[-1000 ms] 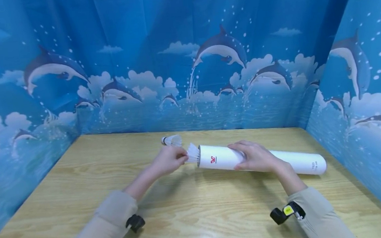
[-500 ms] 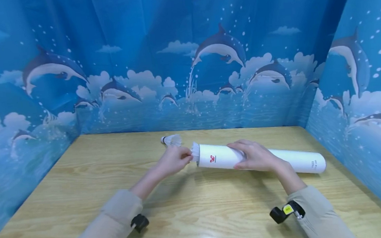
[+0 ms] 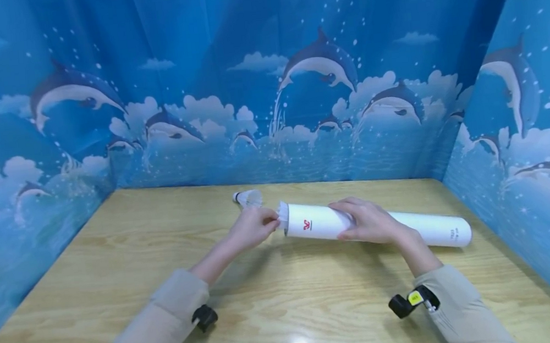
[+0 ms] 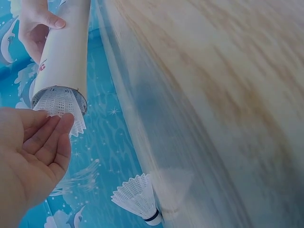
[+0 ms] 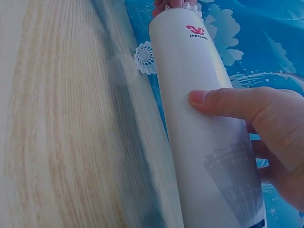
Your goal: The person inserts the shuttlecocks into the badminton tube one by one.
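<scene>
My right hand (image 3: 371, 222) grips the middle of a long white shuttlecock tube (image 3: 427, 227), thumb on the near side in the right wrist view. The tube lies on its side with its open end to the left. Out of that end sticks the white skirt of a shuttlecock (image 4: 71, 111); its base is hidden inside. My left hand (image 3: 254, 227) pinches the skirt's edge between thumb and fingers just outside the opening. Behind the left hand, a second shuttlecock (image 3: 249, 198) lies on its side, its white base with a dark band pointing left.
The wooden table (image 3: 287, 297) runs under both forearms. A blue curtain (image 3: 234, 159) printed with dolphins stands along the back edge and the sides. A black wrist camera (image 3: 204, 317) hangs from the left sleeve, another camera (image 3: 402, 305) from the right.
My left hand has moved right and the shuttlecock has slid deeper into the tube, with less of its skirt outside. The right hand and the tube have stayed nearly in place.
</scene>
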{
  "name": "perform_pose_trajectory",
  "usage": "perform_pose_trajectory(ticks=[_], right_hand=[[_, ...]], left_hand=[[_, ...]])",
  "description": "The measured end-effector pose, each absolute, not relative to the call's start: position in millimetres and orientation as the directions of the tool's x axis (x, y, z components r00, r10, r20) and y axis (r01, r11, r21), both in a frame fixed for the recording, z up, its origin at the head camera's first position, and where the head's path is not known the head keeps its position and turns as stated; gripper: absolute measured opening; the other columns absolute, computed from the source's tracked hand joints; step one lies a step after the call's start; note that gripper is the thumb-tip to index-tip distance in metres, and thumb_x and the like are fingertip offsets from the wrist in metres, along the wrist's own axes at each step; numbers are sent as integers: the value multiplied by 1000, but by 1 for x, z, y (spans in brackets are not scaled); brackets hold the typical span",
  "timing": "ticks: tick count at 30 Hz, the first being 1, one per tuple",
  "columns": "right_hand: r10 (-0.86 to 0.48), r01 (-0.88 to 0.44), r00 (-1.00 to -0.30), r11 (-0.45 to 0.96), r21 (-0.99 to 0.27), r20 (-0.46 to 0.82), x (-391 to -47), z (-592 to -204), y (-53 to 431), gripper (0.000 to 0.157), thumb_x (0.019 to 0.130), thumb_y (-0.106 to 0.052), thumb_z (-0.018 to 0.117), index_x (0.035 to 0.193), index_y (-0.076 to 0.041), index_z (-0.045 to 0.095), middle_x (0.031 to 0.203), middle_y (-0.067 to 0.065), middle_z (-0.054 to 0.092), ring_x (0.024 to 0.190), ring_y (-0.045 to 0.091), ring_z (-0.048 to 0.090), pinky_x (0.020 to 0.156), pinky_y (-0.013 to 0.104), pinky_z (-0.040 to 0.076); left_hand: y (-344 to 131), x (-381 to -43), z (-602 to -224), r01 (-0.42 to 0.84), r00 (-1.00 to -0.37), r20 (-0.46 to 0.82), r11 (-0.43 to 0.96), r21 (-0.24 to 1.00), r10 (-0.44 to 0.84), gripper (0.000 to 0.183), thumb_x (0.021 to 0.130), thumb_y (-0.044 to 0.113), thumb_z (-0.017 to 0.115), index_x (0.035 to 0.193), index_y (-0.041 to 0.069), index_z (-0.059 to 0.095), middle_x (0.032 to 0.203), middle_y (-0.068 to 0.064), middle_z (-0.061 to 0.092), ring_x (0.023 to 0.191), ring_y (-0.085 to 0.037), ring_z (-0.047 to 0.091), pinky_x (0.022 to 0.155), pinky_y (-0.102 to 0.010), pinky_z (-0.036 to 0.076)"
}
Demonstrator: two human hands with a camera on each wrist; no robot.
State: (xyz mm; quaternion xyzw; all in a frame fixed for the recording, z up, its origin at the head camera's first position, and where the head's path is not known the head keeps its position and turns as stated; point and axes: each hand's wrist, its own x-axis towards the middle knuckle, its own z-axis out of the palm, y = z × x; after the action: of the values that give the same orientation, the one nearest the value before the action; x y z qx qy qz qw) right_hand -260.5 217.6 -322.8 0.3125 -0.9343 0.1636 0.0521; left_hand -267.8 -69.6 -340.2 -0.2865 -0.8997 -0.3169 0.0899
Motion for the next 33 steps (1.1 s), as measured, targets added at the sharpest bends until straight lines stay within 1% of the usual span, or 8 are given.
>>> perform_pose_trajectory(ticks=[3,7,15,25,33], right_hand=[[-567,-601,-799,751,-272,198,-261,-323,217,70,70,-29,81,131,-10,53,125,13,55,109,32,54,85,50,46],[-563,-597,-802,755,-270,200,-261,-323,217,70,70,-30,81,131,-10,53,125,12,55,109,32,54,86,50,46],[-548,-580,-815,768,-272,190,-262,-322,218,71,71,-31,80,132,-10,51,126,12,54,110,33,53,84,51,46],[-548,-583,-813,768,-265,198,-262,-321,218,70,72,-31,80,132,-9,51,127,13,54,111,33,52,85,52,45],[-547,-583,-813,770,-260,202,-262,-321,218,70,72,-30,80,133,-10,51,127,13,53,111,33,52,86,53,45]], left_hand=[[-69,-268,-341,581,-813,342,620,527,470,10,86,6,65,92,0,71,86,-10,70,75,-17,65,67,-24,52],[-66,-268,-341,565,-824,322,623,541,467,10,86,7,65,92,1,71,86,-10,70,75,-16,65,66,-24,52],[-58,-269,-344,546,-833,281,622,562,477,12,87,8,64,93,1,71,88,-10,70,70,-13,63,60,-19,50],[-53,-269,-345,590,-807,328,631,504,492,11,86,6,64,91,1,72,87,-10,70,75,-18,66,66,-25,52],[-51,-270,-342,533,-841,254,651,540,477,14,87,8,63,97,3,72,94,-10,70,80,-18,66,68,-25,53]])
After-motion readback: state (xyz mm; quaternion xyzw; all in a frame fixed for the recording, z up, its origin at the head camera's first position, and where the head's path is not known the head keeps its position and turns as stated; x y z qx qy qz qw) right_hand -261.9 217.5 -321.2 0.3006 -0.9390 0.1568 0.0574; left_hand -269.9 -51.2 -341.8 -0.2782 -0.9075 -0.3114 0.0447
